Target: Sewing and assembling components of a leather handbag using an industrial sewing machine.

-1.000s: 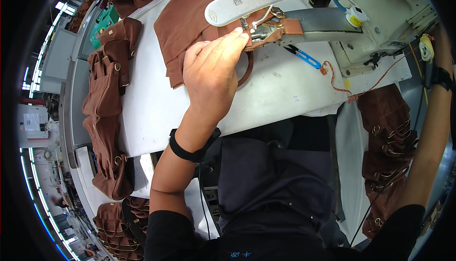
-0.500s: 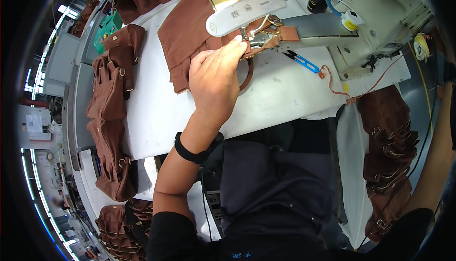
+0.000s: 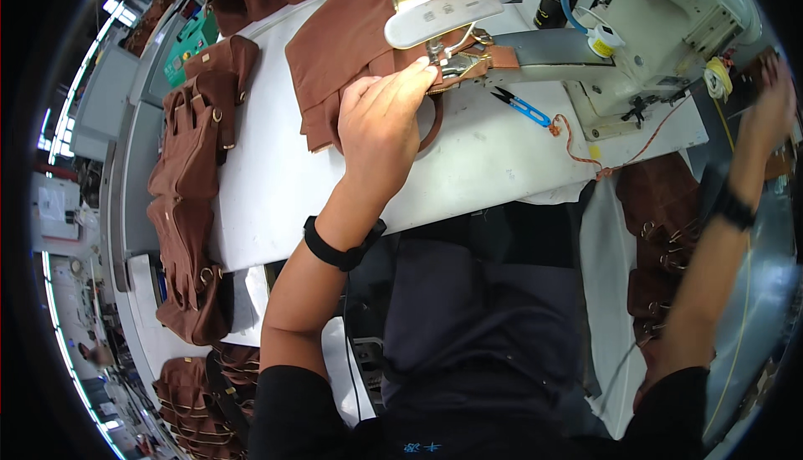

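A brown bag (image 3: pixel 330 63) with a strap, a brass zipper and metal rings lies at the sewing machine (image 3: pixel 661 50). Part of it sits around the machine's narrow arm (image 3: pixel 560 48), beneath the presser foot. My left hand (image 3: pixel 381 130) grips the bag's edge beside the presser foot, fingers pressed together and thumb mostly hidden. At the far right, my right hand (image 3: pixel 774 104) is raised beside the machine's right end, near a cone of yellow thread (image 3: pixel 717 78). Motion and the picture's rim blur its fingers, so whether it holds anything cannot be made out.
Blue thread snips (image 3: pixel 524 107) lie on the white table (image 3: pixel 493 159), tied to an orange cord (image 3: pixel 577 142). A row of brown bags (image 3: pixel 184 163) lines the left side. More bags (image 3: pixel 657 209) are stacked at the right, beside my right arm. A white lamp (image 3: pixel 443 18) hangs over the sewing spot.
My right hand has come up into view at the far right. My left hand stays on the bag by the presser foot. The whole view has shifted slightly.
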Tool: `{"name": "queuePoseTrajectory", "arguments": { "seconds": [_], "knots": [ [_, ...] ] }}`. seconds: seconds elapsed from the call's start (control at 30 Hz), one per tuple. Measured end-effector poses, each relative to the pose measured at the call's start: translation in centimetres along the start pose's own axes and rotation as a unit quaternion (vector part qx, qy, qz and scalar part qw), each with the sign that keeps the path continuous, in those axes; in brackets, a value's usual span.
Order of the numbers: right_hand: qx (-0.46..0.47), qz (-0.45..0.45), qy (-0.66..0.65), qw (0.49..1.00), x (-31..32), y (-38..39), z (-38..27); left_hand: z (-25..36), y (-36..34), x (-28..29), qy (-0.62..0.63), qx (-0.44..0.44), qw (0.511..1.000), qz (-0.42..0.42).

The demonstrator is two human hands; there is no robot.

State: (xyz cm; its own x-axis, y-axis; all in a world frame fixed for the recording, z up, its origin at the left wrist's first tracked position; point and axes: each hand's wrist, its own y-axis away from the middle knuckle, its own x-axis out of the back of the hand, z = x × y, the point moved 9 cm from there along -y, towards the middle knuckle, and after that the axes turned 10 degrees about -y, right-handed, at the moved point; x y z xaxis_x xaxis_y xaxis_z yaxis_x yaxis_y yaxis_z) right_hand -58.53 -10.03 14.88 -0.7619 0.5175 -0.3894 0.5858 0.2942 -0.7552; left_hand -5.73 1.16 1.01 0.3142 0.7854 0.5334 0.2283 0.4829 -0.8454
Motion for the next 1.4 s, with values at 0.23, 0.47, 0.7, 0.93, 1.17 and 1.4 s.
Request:
{"name": "queuePoseTrajectory", "arguments": {
  "seconds": [0.23,0.47,0.7,0.93,1.17,1.4],
  "knots": [
    [0.001,-0.422,0.002,0.907,-15.7,29.7,-9.3,0.2,-0.5,0.3,-0.005,-0.006,1.0,-0.025],
    [-0.208,-0.292,-0.136,0.924,-21.7,31.7,-5.3,-0.2,0.0,0.0,0.001,0.025,0.999,-0.025],
    [0.041,-0.261,0.055,0.963,-21.5,33.2,-6.4,-0.5,0.1,-0.4,0.006,0.035,0.999,-0.033],
    [-0.227,-0.332,-0.001,0.915,-17.4,35.7,-8.0,-0.4,0.7,-0.3,-0.003,0.013,0.999,-0.034],
    [-0.611,-0.266,-0.282,0.69,-19.5,42.4,-4.9,-1.8,-0.6,0.0,0.039,-0.024,0.993,-0.113],
    [-0.551,-0.172,-0.276,0.768,-20.4,41.8,-5.8,-1.8,-0.5,-0.2,0.062,0.026,0.993,-0.102]
  ]
}}
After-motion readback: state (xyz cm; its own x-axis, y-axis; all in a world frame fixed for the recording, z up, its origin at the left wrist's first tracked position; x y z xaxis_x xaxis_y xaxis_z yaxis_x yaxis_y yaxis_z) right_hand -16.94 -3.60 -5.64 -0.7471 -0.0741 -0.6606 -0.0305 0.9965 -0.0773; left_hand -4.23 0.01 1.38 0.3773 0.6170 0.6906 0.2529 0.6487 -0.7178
